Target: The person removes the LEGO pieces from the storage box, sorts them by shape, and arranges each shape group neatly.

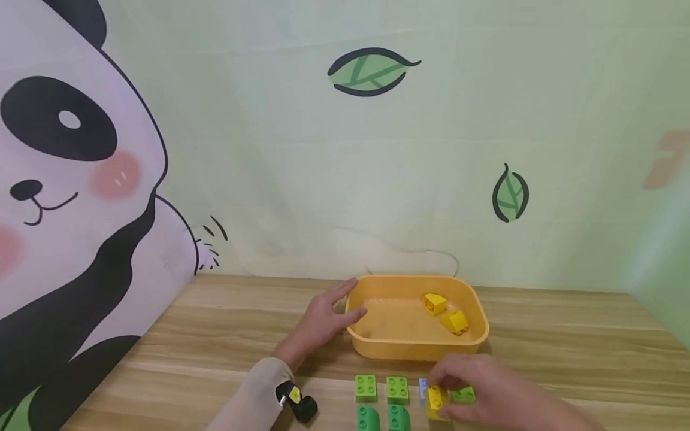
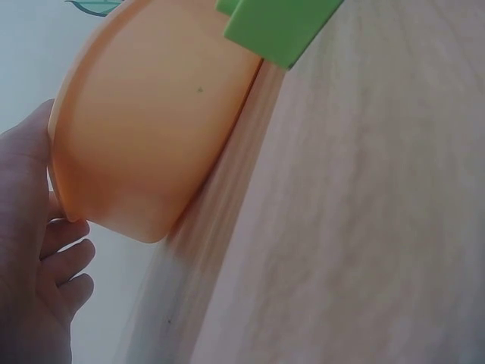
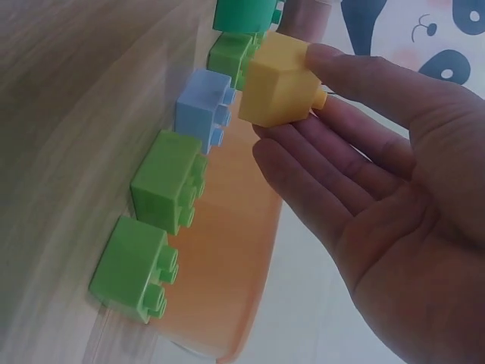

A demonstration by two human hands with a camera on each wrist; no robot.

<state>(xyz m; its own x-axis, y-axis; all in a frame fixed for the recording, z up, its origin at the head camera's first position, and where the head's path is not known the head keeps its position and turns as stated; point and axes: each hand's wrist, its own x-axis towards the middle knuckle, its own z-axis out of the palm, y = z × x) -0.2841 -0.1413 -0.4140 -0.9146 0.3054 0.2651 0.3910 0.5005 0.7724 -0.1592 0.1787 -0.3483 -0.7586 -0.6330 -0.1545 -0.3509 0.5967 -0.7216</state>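
My left hand [image 1: 318,326] grips the left end of an orange-yellow plastic tub [image 1: 412,350], its thumb over the rim. Curled fingers show outside the tub in the left wrist view. Just in front of the tub, my right hand [image 1: 487,389] pinches a yellow building block [image 3: 280,83] with a slanted side between thumb and fingertips. In the head view this block overlaps a light blue block [image 1: 423,392], and the hand partly covers a light green block [image 1: 465,395]. Two yellow blocks, one [image 1: 434,304] behind the other [image 1: 456,323], lie at the tub's right side.
Two light green blocks, one [image 1: 365,389] left of the other [image 1: 398,390], stand before the tub on the wooden table [image 1: 226,323]. Nearer are two dark green rounded blocks [image 1: 368,419]. A wall [image 1: 269,179] with a panda picture rises behind the table.
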